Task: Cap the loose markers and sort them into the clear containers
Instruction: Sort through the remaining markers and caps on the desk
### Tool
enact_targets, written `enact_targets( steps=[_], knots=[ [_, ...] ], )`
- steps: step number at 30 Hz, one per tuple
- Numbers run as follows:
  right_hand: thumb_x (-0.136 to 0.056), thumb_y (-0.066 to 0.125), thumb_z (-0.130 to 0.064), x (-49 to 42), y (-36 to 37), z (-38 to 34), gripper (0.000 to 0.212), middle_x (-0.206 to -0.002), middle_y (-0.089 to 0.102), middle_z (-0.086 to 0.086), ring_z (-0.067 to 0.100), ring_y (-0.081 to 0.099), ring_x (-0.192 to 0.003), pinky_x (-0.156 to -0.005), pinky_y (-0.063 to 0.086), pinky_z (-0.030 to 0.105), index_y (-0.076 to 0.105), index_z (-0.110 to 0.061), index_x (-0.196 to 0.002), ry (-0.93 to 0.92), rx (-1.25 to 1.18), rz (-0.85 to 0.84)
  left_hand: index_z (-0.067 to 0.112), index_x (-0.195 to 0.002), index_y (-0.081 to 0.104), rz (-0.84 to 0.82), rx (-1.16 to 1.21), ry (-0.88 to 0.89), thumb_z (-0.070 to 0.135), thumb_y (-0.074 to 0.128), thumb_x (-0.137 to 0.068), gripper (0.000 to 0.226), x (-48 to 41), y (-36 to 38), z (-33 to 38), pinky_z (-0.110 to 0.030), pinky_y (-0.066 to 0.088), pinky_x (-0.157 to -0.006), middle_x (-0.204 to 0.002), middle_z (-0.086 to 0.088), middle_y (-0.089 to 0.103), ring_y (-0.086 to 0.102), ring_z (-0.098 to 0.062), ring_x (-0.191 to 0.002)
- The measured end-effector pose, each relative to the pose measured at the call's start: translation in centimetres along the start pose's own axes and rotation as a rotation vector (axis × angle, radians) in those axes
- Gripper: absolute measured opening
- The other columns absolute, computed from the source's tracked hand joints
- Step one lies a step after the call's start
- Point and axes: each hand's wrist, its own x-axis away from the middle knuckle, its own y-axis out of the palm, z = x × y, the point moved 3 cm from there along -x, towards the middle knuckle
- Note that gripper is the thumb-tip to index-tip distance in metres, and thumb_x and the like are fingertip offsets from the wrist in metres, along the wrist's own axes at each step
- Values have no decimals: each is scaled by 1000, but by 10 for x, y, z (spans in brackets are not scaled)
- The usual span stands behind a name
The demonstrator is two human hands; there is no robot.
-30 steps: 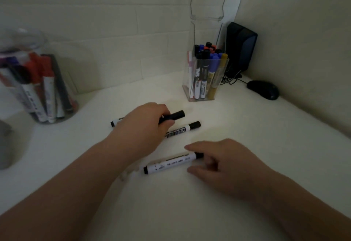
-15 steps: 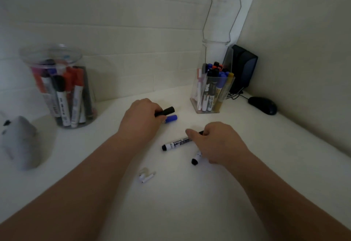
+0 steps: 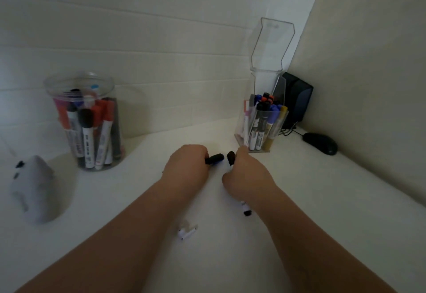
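Observation:
My left hand (image 3: 187, 166) grips a marker whose black cap (image 3: 214, 158) sticks out to the right. Close beside it, my right hand (image 3: 247, 175) grips a second black-capped marker (image 3: 231, 157), its cap pointing up and back. Under my right wrist a white marker with a black end (image 3: 246, 209) lies on the white desk (image 3: 311, 200). A round clear jar (image 3: 86, 122) of red, black and purple markers stands at the left. A square clear container (image 3: 262, 126) of black, blue and yellow markers stands at the back right, its lid tilted up.
A small white earbud-like object (image 3: 187, 231) lies on the desk near my left forearm. A grey and white soft toy (image 3: 34, 189) sits at the far left. A black computer mouse (image 3: 320, 142) and a black speaker (image 3: 297, 99) occupy the back right corner.
My right hand has lifted a black-capped marker off the desk and brought it next to the one in my left hand. The view has tilted up slightly.

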Motion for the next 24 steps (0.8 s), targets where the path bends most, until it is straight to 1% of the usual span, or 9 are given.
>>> enact_targets(
  steps=[2,5,7,9,11,12,15,19,24],
  knots=[
    [-92,53,-13,-2,-1,5,39,-90,57,9,23,61,-73,-58,48,31,35,-13,-126,52,-365,-6,19,-91,73,89,154,0,28,62,-91,15,1,1,-4,-27,41,-61,-77,-1,63,63,-21,-79],
    [-89,51,0,0,-8,14,30,-72,55,13,17,49,-47,-41,43,26,47,-17,-114,120,-866,52,26,-90,77,249,585,2,32,75,-86,8,10,-6,-4,-14,39,-56,-72,9,68,60,-4,-65],
    [-88,52,1,1,-17,17,28,-68,53,11,15,45,-47,-42,39,27,54,-15,-110,50,-999,116,30,-88,78,305,971,-23,31,80,-84,5,17,-13,3,-15,43,-56,-69,9,72,60,-1,-59],
    [-91,53,-1,3,-23,16,19,-66,50,7,13,42,-50,-45,37,28,57,-16,-102,-51,-1115,183,31,-90,78,262,1281,-38,24,80,-83,10,22,-13,14,-19,50,-61,-79,6,77,67,-5,-67],
    [-95,59,-14,6,-25,11,8,-64,47,5,15,42,-52,-48,37,30,54,-15,-90,-138,-1181,282,27,-90,79,179,1439,-25,18,79,-81,13,25,-5,25,-22,54,-67,-87,-1,78,71,-10,-76],
    [-95,63,-23,7,-24,9,17,-65,47,4,15,45,-54,-50,40,30,52,-15,-85,-175,-1145,348,24,-90,80,133,1488,-14,18,79,-78,13,26,0,31,-25,55,-69,-89,-5,78,72,-14,-78],
    [-90,70,-32,9,-19,4,29,-65,51,-2,8,53,-59,-57,45,16,50,-14,-78,-225,-1029,440,14,-88,80,40,1597,18,15,75,-72,17,27,13,37,-32,57,-74,-93,-16,77,73,-24,-81],
    [-81,79,-33,9,-11,4,32,-87,66,5,11,64,-77,-64,50,11,57,-17,-99,-221,-1042,258,7,-93,75,69,1380,103,-6,71,-81,18,24,11,21,-33,57,-80,-95,-17,76,73,-31,-90],
    [-79,83,-35,8,-3,5,29,-92,69,1,10,66,-84,-74,57,24,62,-23,-95,-238,-944,209,12,-97,78,61,1065,159,-10,68,-83,28,31,0,12,-21,56,-75,-89,-5,78,74,-19,-86]
  ],
)
